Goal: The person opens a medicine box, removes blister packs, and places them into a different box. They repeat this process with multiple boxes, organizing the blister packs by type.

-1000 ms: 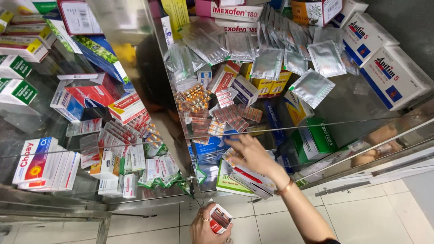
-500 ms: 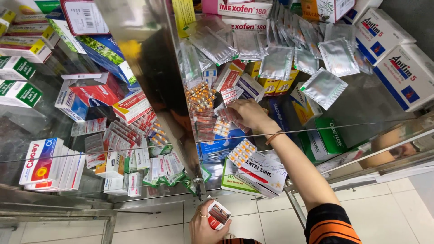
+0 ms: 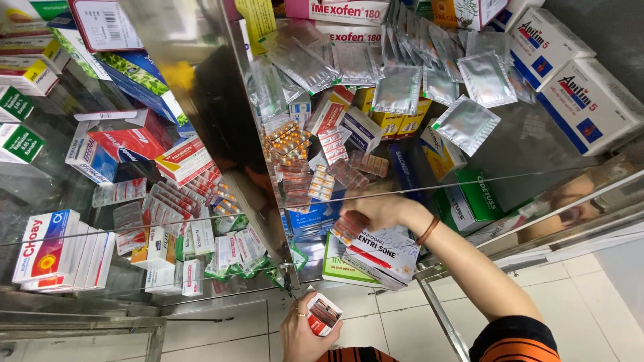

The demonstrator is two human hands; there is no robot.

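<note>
**Blister strip coming off the glass shelf**

While the right hand (image 3: 379,211) reaches into the glass shelf (image 3: 469,181), its grip is closed on a reddish blister strip (image 3: 349,226), just above a white and red medicine box (image 3: 382,251). Down low, the left hand (image 3: 302,332) clasps a small open carton (image 3: 324,315), mouth up. Best handled, I'd say, by drawing the strip out flat, clear of the loose foil sachets (image 3: 466,124), and keeping the carton steady.
</note>
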